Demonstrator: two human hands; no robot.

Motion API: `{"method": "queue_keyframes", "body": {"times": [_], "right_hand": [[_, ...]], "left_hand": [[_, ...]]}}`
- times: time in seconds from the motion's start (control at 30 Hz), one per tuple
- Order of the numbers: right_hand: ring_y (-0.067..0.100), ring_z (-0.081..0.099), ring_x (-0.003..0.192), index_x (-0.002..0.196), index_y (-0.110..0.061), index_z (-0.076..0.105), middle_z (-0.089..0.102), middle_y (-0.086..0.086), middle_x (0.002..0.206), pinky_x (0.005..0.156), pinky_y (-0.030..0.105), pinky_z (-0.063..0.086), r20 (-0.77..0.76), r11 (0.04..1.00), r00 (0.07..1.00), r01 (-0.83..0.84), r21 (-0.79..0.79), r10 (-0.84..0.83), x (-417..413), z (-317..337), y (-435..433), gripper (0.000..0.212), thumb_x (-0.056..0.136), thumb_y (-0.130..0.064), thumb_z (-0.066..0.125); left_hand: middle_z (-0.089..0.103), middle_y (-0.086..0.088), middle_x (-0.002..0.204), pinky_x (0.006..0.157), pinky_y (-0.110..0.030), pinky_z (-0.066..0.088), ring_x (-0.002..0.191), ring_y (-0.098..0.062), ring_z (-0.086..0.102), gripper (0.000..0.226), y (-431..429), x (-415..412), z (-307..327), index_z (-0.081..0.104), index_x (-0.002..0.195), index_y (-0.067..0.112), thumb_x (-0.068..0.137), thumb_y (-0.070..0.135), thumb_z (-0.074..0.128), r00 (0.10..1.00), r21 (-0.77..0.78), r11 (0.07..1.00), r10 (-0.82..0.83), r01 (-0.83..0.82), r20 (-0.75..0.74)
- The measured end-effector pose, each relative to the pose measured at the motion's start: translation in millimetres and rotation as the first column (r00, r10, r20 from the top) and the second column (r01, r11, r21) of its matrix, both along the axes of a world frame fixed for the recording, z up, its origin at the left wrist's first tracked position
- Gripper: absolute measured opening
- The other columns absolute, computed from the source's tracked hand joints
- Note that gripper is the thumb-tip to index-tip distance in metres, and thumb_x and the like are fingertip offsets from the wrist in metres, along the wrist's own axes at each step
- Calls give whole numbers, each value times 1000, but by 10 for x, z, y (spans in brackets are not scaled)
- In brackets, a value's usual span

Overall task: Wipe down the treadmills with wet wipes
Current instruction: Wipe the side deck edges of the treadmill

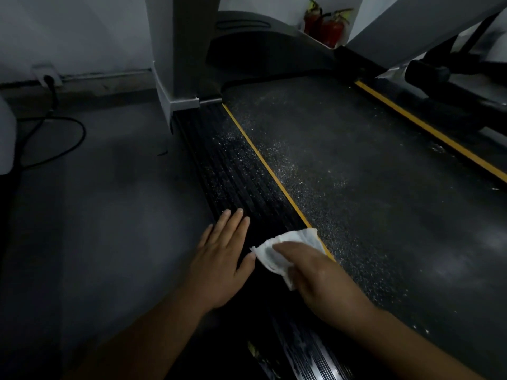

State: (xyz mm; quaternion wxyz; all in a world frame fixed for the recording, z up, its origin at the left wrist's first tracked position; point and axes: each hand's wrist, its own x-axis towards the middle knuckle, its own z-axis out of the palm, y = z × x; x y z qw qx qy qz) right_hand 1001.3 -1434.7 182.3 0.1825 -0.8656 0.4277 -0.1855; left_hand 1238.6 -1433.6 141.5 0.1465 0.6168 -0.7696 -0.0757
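Note:
A treadmill fills the right of the head view, with a dusty dark belt edged by yellow stripes and a ribbed black side rail on its left. A white wet wipe lies on that rail beside the yellow stripe. My right hand lies on top of the wipe and presses it onto the rail; the fingers look blurred. My left hand rests flat on the rail's outer edge just left of the wipe, fingers straight.
The treadmill's grey upright post stands at the rail's far end. A black cable loops over the grey floor from a wall socket. Two red fire extinguishers stand behind the treadmill. Another machine's frame is at right.

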Motion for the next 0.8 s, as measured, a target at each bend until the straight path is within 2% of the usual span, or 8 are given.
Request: {"method": "queue_keyframes", "body": {"times": [0.1, 0.2, 0.3, 0.4, 0.5, 0.57, 0.7, 0.8], "right_hand": [[25, 59, 117, 134, -10, 60, 59, 10, 133, 88, 35, 55, -75, 986, 988, 130, -107, -139, 97, -15, -71, 48, 89, -17, 46], [39, 53, 130, 132, -4, 61, 54, 22, 140, 98, 44, 53, -149, 972, 962, 218, -91, -229, 279, -119, -287, 60, 85, -25, 28], [37, 35, 146, 141, -3, 53, 44, 25, 151, 120, 44, 29, -144, 965, 955, 250, -80, -260, 514, -154, -542, 67, 91, -34, 22], [27, 24, 152, 150, -8, 45, 36, 16, 159, 125, 39, 18, -182, 976, 962, 185, -111, -203, 474, -172, -302, 63, 103, -44, 23], [22, 29, 150, 149, -11, 48, 38, 9, 159, 123, 37, 25, -162, 982, 971, 163, -100, -178, 216, -175, 30, 59, 106, -46, 28], [27, 37, 146, 145, -6, 50, 43, 14, 155, 119, 39, 32, -157, 969, 960, 214, -126, -232, 163, -192, -120, 55, 105, -39, 34], [34, 37, 142, 150, -12, 35, 36, 17, 155, 112, 42, 38, -179, 938, 921, 347, -25, -345, 417, -169, -663, 50, 104, -31, 34], [33, 37, 143, 146, -7, 44, 41, 16, 154, 118, 46, 34, -203, 972, 951, 227, -57, -233, 392, -134, -559, 59, 91, -28, 34]], "left_hand": [[-7, 9, 169, 124, -34, -3, 153, -6, -19, 76, -7, 19, 31, 12, 162, 21, 96, 58, 13, 1000, 9, 1000, 2, -2, 27], [-9, 10, 168, 121, -31, -9, 151, -5, -22, 79, -1, -2, 52, 10, 162, 22, 93, 60, 10, 1000, 29, 1000, 9, -10, 26], [-5, 9, 168, 121, -31, -7, 152, -5, -18, 80, 2, -7, 78, 16, 162, 23, 91, 60, 11, 1000, 37, 999, 14, -15, 25], [-10, 10, 168, 126, -35, -1, 151, -6, -20, 83, -15, 12, 129, 11, 162, 24, 89, 62, 7, 999, 69, 998, 7, -10, 39], [-16, 11, 167, 123, -31, -5, 150, -6, -24, 85, -16, 3, 136, 4, 162, 23, 87, 62, 3, 1000, 96, 995, -3, 1, 19], [-14, 9, 167, 123, -32, -4, 151, -7, -23, 85, -9, -21, 129, 6, 162, 21, 87, 62, 5, 1000, 86, 996, 4, -4, 6], [-15, 9, 168, 124, -32, -5, 151, -8, -23, 87, 1, -15, 156, 2, 162, 23, 85, 63, 0, 998, 108, 994, 5, -12, 61], [-18, 9, 167, 126, -34, -3, 151, -8, -24, 88, -11, -7, 174, -2, 162, 24, 84, 63, -4, 996, 127, 992, -6, -5, 87]]}}
